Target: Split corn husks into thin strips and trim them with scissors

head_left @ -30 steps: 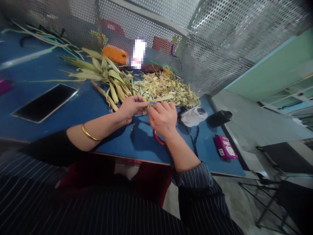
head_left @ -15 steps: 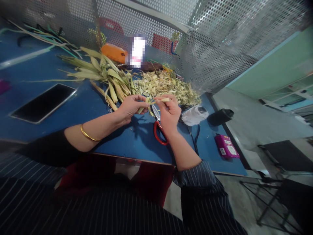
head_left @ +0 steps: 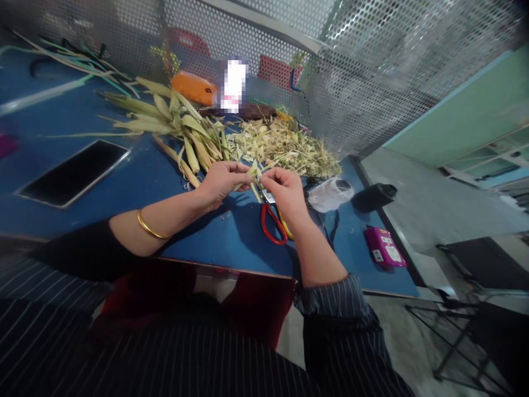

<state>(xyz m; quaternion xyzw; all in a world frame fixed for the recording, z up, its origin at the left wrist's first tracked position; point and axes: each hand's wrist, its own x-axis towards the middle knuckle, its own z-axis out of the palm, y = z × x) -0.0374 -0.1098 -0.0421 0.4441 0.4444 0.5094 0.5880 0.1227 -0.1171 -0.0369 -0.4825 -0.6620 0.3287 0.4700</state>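
Observation:
Between my fingers is a pale green corn husk strip (head_left: 253, 172). My left hand (head_left: 223, 183) pinches it from the left, and its loose ends hang below the fingertips. From the right, my right hand (head_left: 288, 193) has thumb and forefinger closed at the strip's other side; the exact grip is partly hidden. Beneath my right hand lie scissors (head_left: 273, 225) with red and yellow handles, their blades partly covered. Behind my left hand rests a bundle of corn husks (head_left: 185, 127). A heap of husk scraps (head_left: 285, 146) spreads behind both hands.
A dark phone (head_left: 74, 172) lies on the blue table (head_left: 136, 190) at left. White thread spool (head_left: 332, 194), black spool (head_left: 374, 197) and purple packet (head_left: 384, 247) stand at right. An orange pouch (head_left: 193, 88) sits before the perforated metal screen (head_left: 273, 33). Black chairs stand beyond the table.
My right hand has shifted slightly right and its fingers have moved on the strip. The piece that stuck out above it is gone from view. The scissors' yellow handle now shows.

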